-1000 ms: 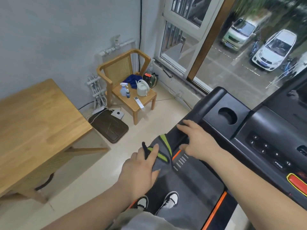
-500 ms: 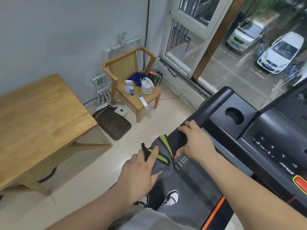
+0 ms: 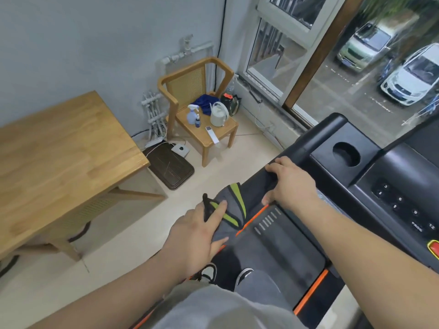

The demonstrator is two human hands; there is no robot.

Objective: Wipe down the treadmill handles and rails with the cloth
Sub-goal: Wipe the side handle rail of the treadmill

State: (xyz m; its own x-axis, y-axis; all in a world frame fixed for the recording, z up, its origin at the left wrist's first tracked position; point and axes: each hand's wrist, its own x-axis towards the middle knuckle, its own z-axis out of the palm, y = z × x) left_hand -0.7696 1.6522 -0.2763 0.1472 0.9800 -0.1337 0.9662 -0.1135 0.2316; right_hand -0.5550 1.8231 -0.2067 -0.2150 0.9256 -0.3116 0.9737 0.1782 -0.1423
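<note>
Wooden desk [image 3: 59, 150] left, chair [image 3: 190, 86] far by window, spray bottle [image 3: 192, 114], white jug [image 3: 218, 115], remote [image 3: 212, 134] on seat, all well apart from handrail [image 3: 318, 136]. Your left hand [image 3: 194, 236] lies on grey-green cloth [image 3: 231, 210] draped over handrail's near end, grip pinching cloth, thumb underneath. Your right hand [image 3: 291, 184] wraps handrail just beyond, near cup holder [image 3: 346, 154]. Console [image 3: 403, 176] buttons read "PROG", "12".

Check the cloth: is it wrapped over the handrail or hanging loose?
Wrapped over. The cloth folds over the near end of the handrail, and the left hand grips it there, thumb on one side, fingers on the other.
</note>
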